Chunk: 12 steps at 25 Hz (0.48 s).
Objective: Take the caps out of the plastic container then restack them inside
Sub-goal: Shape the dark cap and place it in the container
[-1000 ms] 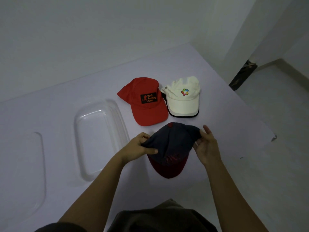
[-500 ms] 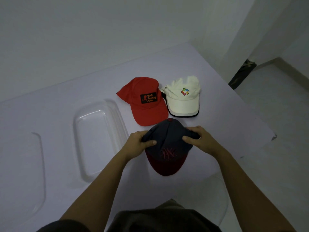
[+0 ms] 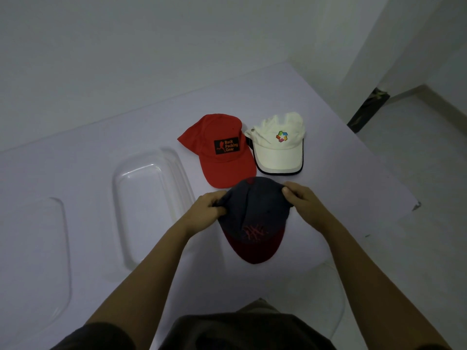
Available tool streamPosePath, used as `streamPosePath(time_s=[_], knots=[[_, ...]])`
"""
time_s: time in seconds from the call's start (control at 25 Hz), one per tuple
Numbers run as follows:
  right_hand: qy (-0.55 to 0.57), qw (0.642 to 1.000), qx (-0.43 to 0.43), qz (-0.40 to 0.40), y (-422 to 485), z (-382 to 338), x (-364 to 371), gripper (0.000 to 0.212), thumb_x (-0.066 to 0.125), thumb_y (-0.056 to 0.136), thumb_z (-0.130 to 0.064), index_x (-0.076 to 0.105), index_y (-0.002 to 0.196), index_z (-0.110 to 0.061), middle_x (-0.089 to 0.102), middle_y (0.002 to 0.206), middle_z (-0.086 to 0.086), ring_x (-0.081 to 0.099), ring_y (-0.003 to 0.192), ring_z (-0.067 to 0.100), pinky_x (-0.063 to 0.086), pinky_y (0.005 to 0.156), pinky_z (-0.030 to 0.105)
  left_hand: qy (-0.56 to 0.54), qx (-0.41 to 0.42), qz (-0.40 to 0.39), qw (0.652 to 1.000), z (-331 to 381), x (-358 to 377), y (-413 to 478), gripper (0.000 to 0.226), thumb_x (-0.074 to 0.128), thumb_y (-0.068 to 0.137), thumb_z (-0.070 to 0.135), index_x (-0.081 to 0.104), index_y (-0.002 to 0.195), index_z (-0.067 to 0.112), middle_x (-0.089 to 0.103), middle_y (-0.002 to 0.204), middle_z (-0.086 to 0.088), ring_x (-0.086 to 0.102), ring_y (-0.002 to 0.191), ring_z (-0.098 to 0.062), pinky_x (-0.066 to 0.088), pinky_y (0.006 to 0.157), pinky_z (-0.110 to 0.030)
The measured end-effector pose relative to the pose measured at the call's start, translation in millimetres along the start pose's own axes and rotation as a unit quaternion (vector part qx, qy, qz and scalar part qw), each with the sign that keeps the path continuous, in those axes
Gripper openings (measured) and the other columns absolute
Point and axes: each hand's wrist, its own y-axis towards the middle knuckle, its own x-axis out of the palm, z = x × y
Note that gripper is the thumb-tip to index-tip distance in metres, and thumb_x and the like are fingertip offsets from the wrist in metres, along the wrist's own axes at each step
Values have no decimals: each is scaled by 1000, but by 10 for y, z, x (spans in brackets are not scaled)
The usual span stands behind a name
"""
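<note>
A dark navy cap with a dark red brim (image 3: 254,218) lies on the white table, brim toward me. My left hand (image 3: 206,209) pinches its left side and my right hand (image 3: 300,198) grips its right side near the back. Beyond it lie a red cap with a black patch (image 3: 222,150) and, to its right, a white cap with a coloured logo (image 3: 278,145), both flat on the table. The clear plastic container (image 3: 118,188) stands to the left with nothing inside it.
A clear plastic lid (image 3: 63,236) lies flat at the far left. The table's right edge (image 3: 394,180) drops to the floor, with a dark object (image 3: 366,107) against the wall beyond. A white wall stands behind the table.
My right hand moved from the cap's right edge up onto its crown and closed on it. The cap has settled flatter on the table, nearer the red cap.
</note>
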Motion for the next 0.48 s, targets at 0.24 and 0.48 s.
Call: streamPosePath(time_s=[0.24, 0.48], knots=[[57, 997, 45, -15, 100, 7, -3, 28, 42, 93, -28, 47, 75, -8, 40, 73, 10, 36, 69, 19, 31, 64, 30, 0, -11, -11, 1000, 109, -84, 33, 12, 49, 69, 5, 60, 72, 3, 57, 69, -7, 52, 66, -19, 44, 67, -32], [38, 997, 67, 0, 144, -42, 75, 29, 31, 101, -26, 41, 78, -12, 40, 73, 3, 36, 66, 13, 31, 60, 26, -107, -48, -168, 979, 352, -148, 43, 21, 63, 84, 17, 64, 105, 22, 71, 95, 12, 68, 87, -5, 51, 72, -12]])
